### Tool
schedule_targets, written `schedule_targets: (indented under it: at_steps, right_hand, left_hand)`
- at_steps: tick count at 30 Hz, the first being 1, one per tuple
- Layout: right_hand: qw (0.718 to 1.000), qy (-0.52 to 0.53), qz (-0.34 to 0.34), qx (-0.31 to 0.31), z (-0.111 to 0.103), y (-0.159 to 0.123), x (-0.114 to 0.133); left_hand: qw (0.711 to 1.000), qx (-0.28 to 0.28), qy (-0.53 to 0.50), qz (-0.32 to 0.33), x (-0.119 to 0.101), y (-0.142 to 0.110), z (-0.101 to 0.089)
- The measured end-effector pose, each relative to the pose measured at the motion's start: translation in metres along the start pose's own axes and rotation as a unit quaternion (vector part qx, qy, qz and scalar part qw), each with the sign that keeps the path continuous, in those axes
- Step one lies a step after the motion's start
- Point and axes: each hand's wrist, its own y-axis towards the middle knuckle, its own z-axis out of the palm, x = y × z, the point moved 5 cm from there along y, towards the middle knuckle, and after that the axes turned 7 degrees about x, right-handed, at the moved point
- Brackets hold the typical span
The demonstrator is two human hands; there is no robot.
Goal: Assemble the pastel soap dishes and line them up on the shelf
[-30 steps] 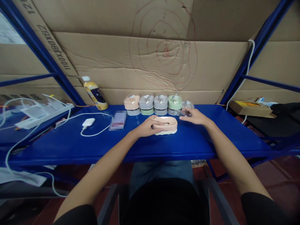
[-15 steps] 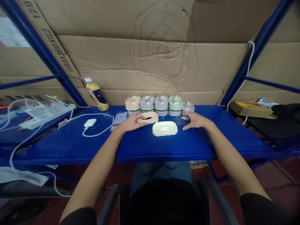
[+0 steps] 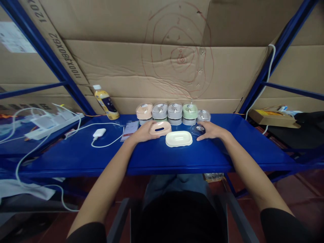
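My left hand (image 3: 146, 132) grips the left end of a pink oval cover (image 3: 165, 128) with a dark slot in its top. Right of it, a cream oval tray (image 3: 179, 138) with a raised rim lies on the blue table (image 3: 174, 157), touched by neither hand. My right hand (image 3: 210, 130) curves round a clear plastic lid (image 3: 197, 130), thumb at its near side and fingers at its far side. The lid lies low against the table, and part of its right edge is hidden by the hand.
Stacked small lidded boxes (image 3: 175, 111) in pink, grey and green stand in a row behind, with a single grey box (image 3: 203, 115) at the right end. To the left are a phone (image 3: 130, 130), a white charger (image 3: 99, 132) with its cable, and a yellow drink bottle (image 3: 106, 103).
My left hand has tilted the pink cover, so its slotted top shows more. My right hand has stayed by the clear lid. The view has shifted slightly.
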Motion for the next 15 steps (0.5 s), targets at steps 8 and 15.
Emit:
schedule_targets:
  at_steps: [8,15]
  right_hand:
    - [1.000,-0.011,-0.017,-0.001,-0.006,-0.002,0.002]
    - [1.000,-0.003,-0.024,0.002,-0.004,-0.001,0.005]
  left_hand:
    - [0.993,-0.096,-0.051,0.049,-0.052,-0.008,0.008]
    - [0.996,0.005,-0.027,0.088,-0.091,-0.007,0.056]
